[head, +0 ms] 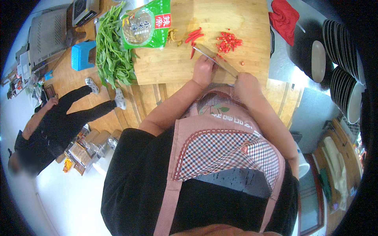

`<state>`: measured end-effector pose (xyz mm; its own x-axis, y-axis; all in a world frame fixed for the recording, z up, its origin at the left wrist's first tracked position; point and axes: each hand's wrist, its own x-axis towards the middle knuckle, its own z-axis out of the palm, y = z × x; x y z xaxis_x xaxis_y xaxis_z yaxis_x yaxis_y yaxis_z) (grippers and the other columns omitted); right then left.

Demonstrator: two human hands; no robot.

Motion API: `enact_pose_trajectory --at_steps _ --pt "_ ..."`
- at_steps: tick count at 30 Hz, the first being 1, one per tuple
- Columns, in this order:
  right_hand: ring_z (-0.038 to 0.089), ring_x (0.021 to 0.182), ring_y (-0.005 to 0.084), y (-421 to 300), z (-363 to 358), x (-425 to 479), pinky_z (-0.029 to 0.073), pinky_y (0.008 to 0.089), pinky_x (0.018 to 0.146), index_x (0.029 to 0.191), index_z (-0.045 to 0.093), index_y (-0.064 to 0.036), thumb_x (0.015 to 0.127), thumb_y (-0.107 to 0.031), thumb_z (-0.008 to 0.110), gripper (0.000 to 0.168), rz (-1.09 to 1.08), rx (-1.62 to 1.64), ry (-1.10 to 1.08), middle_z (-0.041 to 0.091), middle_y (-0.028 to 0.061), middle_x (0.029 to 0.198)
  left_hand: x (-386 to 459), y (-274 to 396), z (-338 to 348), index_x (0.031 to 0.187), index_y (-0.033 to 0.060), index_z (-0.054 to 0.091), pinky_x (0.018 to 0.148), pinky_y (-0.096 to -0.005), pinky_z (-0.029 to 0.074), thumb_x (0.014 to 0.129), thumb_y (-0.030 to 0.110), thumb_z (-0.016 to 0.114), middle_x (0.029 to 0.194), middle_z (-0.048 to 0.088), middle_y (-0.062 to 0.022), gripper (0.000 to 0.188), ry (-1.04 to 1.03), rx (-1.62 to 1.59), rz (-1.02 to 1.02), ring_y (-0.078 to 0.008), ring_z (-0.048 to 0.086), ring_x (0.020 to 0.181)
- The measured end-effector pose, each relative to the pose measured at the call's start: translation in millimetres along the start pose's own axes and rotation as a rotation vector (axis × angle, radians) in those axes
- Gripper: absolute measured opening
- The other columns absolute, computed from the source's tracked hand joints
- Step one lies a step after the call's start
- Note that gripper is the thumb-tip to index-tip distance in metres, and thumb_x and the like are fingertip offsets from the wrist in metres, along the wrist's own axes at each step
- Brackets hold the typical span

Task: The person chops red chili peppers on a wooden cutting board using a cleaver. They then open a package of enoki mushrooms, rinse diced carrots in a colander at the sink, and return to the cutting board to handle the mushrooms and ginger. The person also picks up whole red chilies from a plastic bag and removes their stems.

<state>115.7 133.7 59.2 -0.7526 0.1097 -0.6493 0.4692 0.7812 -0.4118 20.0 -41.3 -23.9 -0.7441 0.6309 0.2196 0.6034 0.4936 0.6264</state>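
Note:
My right hand (pixel 247 87) is closed round the handle of a kitchen knife (pixel 220 61), whose blade points up and left over the wooden cutting board (pixel 165 67). Beside the blade, my left hand (pixel 203 70) rests on the board with its fingers curled; the fingertips and whatever they hold are hidden. Red chili pieces lie against the blade, and one whole red chili (pixel 192 51) is near its tip. Further up lie several whole red chilies (pixel 194 34) and a pile of chopped red chili (pixel 229 42). One cut piece (pixel 242 63) sits apart at the right.
Left on the board are a green packet of peppers (pixel 146 26), small yellowish peppers (pixel 172 34) and leafy greens (pixel 113 56). A red cloth (pixel 283 19) and stacked plates (pixel 344 50) stand right. A blue stool (pixel 83 56) and another person in black (pixel 63 118) are at left.

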Motion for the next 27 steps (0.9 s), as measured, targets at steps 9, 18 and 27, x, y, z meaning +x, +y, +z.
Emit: enact_pose_trajectory --at_steps 9,18,27 --pt "0.066 0.083 0.0433 6 -5 -3 0.053 0.0484 0.079 0.082 0.069 0.004 0.082 -0.015 0.06 0.021 -0.052 0.079 0.059 0.066 0.0282 0.085 1 2 1 0.088 0.0017 0.068 0.068 -0.0439 0.053 0.075 0.004 0.069 0.083 0.064 -0.0167 0.014 0.035 -0.02 -0.025 -0.0355 0.063 0.078" --pt "0.067 0.085 0.0415 -4 -5 1 0.054 0.0477 0.079 0.089 0.071 0.002 0.081 -0.014 0.059 0.021 0.003 0.007 -0.005 0.068 0.0255 0.088 1 3 -1 0.091 0.0034 0.069 0.068 -0.0428 0.053 0.074 0.005 0.07 0.086 0.065 -0.0156 0.017 -0.005 0.004 -0.011 -0.0344 0.063 0.078" --pt "0.065 0.083 0.0437 20 15 22 0.052 0.0504 0.079 0.086 0.069 0.002 0.084 -0.015 0.054 0.022 -0.097 0.161 0.14 0.066 0.0271 0.086 5 1 1 0.09 0.0031 0.068 0.067 -0.0428 0.052 0.074 0.007 0.071 0.083 0.063 -0.0154 0.017 -0.005 -0.069 -0.048 -0.0351 0.062 0.076"
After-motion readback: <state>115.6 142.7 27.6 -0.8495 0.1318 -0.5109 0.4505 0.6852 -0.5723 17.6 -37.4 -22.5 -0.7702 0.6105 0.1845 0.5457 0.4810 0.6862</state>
